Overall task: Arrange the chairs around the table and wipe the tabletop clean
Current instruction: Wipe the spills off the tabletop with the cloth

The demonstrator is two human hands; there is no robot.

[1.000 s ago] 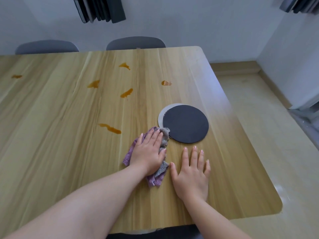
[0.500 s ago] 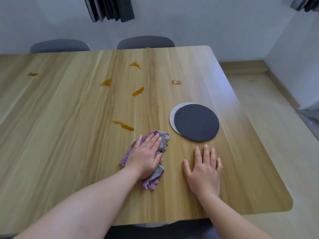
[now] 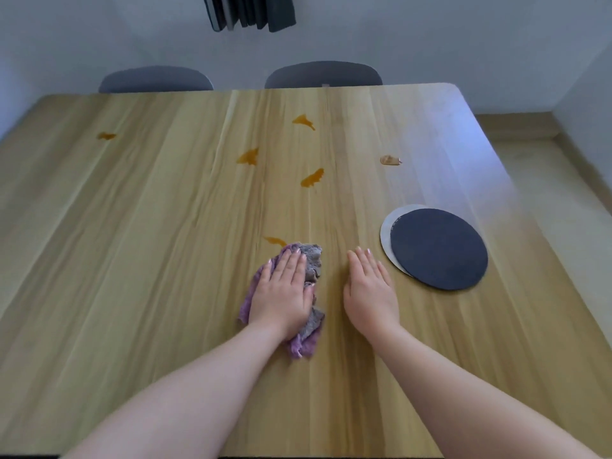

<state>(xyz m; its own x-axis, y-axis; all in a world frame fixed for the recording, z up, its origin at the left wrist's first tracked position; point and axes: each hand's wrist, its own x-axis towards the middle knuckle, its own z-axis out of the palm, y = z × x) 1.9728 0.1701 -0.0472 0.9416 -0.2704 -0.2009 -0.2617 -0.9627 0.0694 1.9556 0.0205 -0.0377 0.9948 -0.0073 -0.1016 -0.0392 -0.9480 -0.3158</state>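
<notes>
My left hand (image 3: 283,294) presses flat, fingers straight, on a purple-grey cloth (image 3: 311,263) on the wooden tabletop (image 3: 149,246). The cloth's far edge touches an orange smear (image 3: 274,240). My right hand (image 3: 369,288) lies flat on the bare wood just right of the cloth, holding nothing. Several more orange stains lie farther out: one (image 3: 312,177), another (image 3: 249,156), a third (image 3: 303,121), one at far left (image 3: 106,136), and a brownish blob (image 3: 390,160). Two grey chair backs (image 3: 155,79) (image 3: 323,74) show behind the far edge.
Two stacked round mats, dark one (image 3: 438,248) over a pale one (image 3: 389,226), lie right of my right hand. The table's right edge drops to a beige floor (image 3: 563,200). Dark items (image 3: 248,11) hang on the wall behind.
My left hand has slid the cloth left and away, up to the nearest orange smear. My right hand stayed flat beside it. The view shifted left.
</notes>
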